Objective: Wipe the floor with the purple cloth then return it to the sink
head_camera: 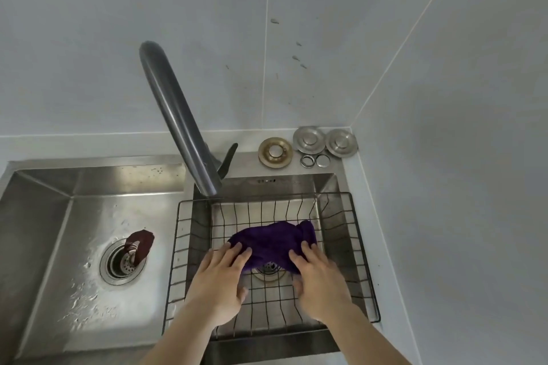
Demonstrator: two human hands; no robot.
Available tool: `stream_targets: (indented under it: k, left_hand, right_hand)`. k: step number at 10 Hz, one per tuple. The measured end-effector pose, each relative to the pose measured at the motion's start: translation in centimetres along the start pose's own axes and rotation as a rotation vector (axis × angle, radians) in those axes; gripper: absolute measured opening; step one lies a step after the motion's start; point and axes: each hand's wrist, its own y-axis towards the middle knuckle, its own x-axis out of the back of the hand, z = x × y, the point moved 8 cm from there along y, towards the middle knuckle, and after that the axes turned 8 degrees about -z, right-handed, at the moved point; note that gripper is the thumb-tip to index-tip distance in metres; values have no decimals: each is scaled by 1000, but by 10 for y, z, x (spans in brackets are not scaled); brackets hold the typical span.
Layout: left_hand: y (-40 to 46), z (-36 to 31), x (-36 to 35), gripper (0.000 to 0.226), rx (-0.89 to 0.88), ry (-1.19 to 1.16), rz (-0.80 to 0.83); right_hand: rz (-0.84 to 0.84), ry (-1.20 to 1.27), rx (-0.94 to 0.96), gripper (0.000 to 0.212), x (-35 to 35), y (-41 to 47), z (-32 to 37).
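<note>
The purple cloth (274, 241) lies crumpled in a black wire basket (360, 249) that sits in the right basin of a steel double sink (38, 187). My left hand (221, 283) rests on the cloth's left end with fingers spread flat. On the cloth's right end lies my right hand (318, 281), its fingers curled onto the fabric. Whether either hand grips the cloth or only touches it does not show. A drain shows under the cloth through the wires.
A grey faucet (181, 124) arches over the divider between the basins. The left basin is wet and has a drain (121, 261) with a dark brown item at its rim. Several metal drain fittings (308, 145) lie in the back right corner. Tiled walls close in behind and at right.
</note>
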Motion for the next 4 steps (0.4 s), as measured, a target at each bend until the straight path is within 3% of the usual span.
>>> stream_targets:
  k: [2,4]
  left_hand:
    - [-8,-1,24,66,-6,-41,-92]
    - [-45,-5,62,67,-17,-64,-202]
  right_hand:
    - [-24,25,12,51,29,-5,10]
    - [-99,43,5,54,65,-36,22]
